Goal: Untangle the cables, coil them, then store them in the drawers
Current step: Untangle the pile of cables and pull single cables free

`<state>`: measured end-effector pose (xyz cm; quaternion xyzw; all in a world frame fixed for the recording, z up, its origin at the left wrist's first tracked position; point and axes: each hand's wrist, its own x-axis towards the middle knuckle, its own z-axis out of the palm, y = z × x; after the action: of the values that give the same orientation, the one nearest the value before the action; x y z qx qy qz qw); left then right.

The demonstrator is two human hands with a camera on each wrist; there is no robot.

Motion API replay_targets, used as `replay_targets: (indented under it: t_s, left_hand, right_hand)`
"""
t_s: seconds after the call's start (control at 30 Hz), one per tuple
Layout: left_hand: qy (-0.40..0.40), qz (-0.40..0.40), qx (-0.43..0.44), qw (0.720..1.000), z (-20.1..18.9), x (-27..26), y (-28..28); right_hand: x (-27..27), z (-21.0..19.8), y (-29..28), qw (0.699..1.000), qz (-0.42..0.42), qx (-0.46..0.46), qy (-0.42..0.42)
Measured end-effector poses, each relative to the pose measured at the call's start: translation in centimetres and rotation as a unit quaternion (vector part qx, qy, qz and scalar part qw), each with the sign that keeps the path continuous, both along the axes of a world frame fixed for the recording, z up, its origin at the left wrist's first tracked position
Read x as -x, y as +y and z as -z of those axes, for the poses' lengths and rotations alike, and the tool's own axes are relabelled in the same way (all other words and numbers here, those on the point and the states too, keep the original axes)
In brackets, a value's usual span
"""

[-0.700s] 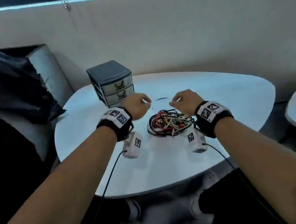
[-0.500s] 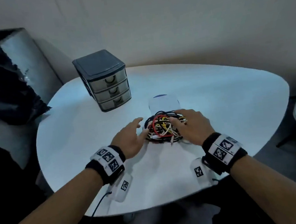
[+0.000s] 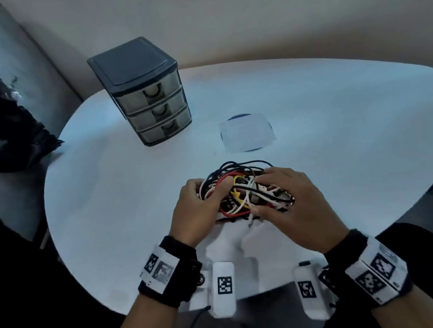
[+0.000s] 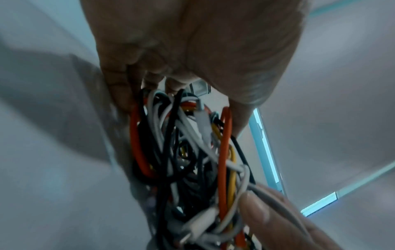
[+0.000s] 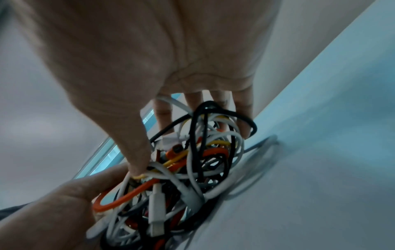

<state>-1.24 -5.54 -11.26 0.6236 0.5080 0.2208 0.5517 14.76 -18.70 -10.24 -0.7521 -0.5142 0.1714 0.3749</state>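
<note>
A tangle of black, white, red, orange and yellow cables lies on the white table in front of me. My left hand grips its left side, fingers curled into the loops and thumb on a red cable. My right hand covers the right side, fingers spread over the top and thumb pinching a white cable at the near edge. The left wrist view shows my left hand curled into the cables. In the right wrist view my right hand wraps the bundle. A dark three-drawer unit stands far left, drawers closed.
A flat pale square lying on a dark round disc sits on the table just beyond the tangle. A dark cushion and a chair stand to the left of the table. The table's near edge runs under my wrists.
Both hands came down from in front of the drawer unit onto the tangle. Half a second ago they lay open beside it; now their fingers are curled into the cables.
</note>
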Motion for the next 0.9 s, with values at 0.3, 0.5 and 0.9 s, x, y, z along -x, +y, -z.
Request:
replay_targets:
  t_s: [0.3, 0.5, 0.9]
  left_hand:
    - [-0.015, 0.045, 0.057, 0.997, -1.6, 2.4, -0.9]
    - [-0.197, -0.1, 0.126, 0.967, -0.3, 2.4, -1.8]
    - [-0.253, -0.011, -0.043, 0.966, 0.5, 2.9, -3.4]
  right_hand:
    - [2.1, -0.7, -1.0, 0.995, -0.064, 0.007, 0.082]
    - [3.3, 0.0, -1.9, 0.986, 0.089, -0.103, 0.099]
    - [3.6, 0.7, -2.2, 0.939, 0.091, -0.111, 0.314]
